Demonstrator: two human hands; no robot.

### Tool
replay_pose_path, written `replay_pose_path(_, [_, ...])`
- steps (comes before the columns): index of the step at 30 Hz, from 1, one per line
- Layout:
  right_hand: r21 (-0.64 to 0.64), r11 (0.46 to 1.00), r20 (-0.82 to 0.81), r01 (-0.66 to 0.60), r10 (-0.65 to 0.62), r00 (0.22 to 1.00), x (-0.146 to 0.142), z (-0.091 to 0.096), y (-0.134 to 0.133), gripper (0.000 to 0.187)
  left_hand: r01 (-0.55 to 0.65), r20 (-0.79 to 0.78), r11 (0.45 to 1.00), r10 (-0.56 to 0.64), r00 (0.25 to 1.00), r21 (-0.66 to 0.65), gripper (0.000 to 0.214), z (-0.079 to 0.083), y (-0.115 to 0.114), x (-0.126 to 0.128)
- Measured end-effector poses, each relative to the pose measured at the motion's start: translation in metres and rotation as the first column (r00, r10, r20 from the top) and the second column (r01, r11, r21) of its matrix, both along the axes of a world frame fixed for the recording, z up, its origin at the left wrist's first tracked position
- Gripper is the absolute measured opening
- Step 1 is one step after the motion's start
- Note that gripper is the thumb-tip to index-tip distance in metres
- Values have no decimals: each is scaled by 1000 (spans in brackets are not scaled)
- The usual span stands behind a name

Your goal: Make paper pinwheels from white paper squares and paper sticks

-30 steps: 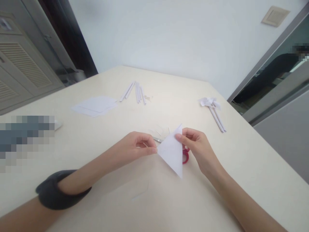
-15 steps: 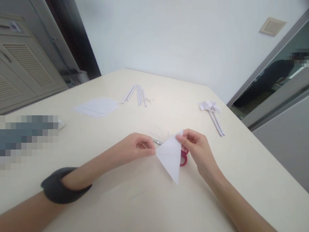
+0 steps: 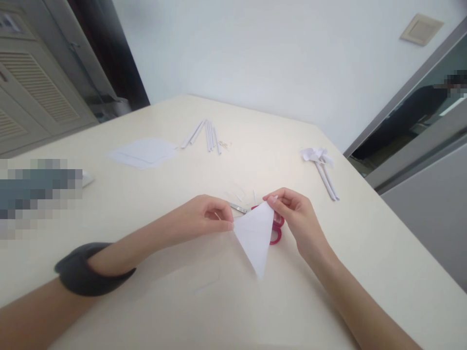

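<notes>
Between my hands, just above the cream table [image 3: 328,262], hangs a white paper folded into a triangle [image 3: 255,236]. My left hand [image 3: 204,219] pinches its left corner with thumb and forefinger. The top corner is pinched by my right hand [image 3: 295,218]. The third corner points down toward me. Behind the paper lie scissors with red handles [image 3: 275,231], partly hidden by it, their blades pointing left. A dark band sits on my left forearm [image 3: 87,270].
Square white sheets [image 3: 144,151] lie at the back left, with several rolled paper sticks [image 3: 206,135] beside them. A finished paper pinwheel on sticks [image 3: 323,165] lies at the right. Small paper scraps [image 3: 241,194] sit behind the scissors. The table's right edge runs near a glass door.
The paper triangle has tilted a little, its lower tip swinging left and nearer to me. Both hands keep their pinch on its corners.
</notes>
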State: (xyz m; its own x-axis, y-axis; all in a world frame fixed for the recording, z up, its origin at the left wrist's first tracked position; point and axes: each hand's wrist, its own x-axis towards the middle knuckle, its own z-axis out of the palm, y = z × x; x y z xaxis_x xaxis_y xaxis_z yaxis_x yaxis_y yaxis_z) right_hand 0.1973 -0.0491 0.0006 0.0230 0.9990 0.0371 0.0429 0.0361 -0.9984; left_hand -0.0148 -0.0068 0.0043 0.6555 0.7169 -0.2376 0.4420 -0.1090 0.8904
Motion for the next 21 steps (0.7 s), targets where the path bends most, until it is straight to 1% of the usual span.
replay_pose_path(2, [14, 1000, 17, 4, -4, 1000, 1, 1, -1, 15, -5, 0, 1000, 5, 1000, -11, 10, 0, 1, -1])
replay_pose_path(5, [53, 998, 94, 19, -24, 995, 3, 2, -2, 17, -30, -2, 999, 30, 1000, 32, 10, 0, 4, -3])
replay_pose_path(7, [72, 997, 92, 30, -37, 995, 4, 3, -2, 19, -53, -5, 997, 53, 999, 62, 11, 1, 5, -4])
replay_pose_path(9, [35, 999, 30, 13, -14, 999, 3, 5, -2, 22, -76, -2, 995, 76, 997, 66, 13, 3, 6, -4])
replay_pose_path(12, [-87, 992, -57, -91, 87, 995, 0, 6, -3, 28, -103, 29, 994, 101, 994, 49, 15, 7, 4, -3])
replay_pose_path(14, [-132, 975, -71, -177, 169, 983, -3, 5, -4, 26, -114, 57, 993, 111, 992, 45, 15, 9, 2, -2])
replay_pose_path(16, [-141, 966, -69, -215, 208, 976, -5, 1, -5, 22, -120, 75, 992, 117, 990, 41, 17, 11, -1, -1])
replay_pose_path(21, [-140, 980, -2, -143, 145, 989, -6, -3, -6, 28, -139, 123, 990, 138, 983, 1, 19, 12, -4, 1])
